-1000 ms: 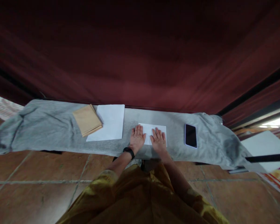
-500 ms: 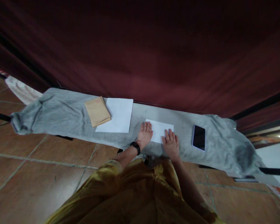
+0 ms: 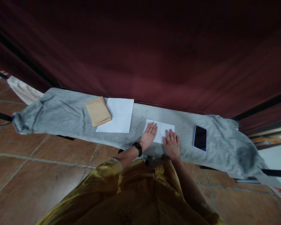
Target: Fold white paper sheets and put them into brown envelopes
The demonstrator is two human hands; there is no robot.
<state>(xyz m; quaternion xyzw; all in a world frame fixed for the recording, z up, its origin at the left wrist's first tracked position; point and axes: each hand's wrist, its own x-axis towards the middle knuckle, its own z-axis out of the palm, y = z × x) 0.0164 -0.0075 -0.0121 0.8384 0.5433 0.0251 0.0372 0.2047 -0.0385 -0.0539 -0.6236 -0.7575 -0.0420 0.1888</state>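
A small white sheet of paper (image 3: 162,126), apparently folded, lies on the grey cloth in front of me. Flat on its left part rests my left hand (image 3: 149,135), fingers stretched out and a dark band on the wrist. My right hand (image 3: 171,144) presses on the right part of the same paper, its fingers spread. Both hands cover the near edge in places. To the left lie larger white sheets (image 3: 121,115), with a stack of brown paper envelopes or bags (image 3: 97,111) overlapping their left side.
A phone (image 3: 200,138) with a light purple edge lies to the right of my hands. The grey cloth (image 3: 63,115) covers a long narrow bench, rumpled at both ends. Behind it hangs a dark red curtain (image 3: 145,62). Below is a tiled floor (image 3: 49,181).
My left hand has slid a little to the right across the small paper, uncovering its left edge. My right hand stays in place.
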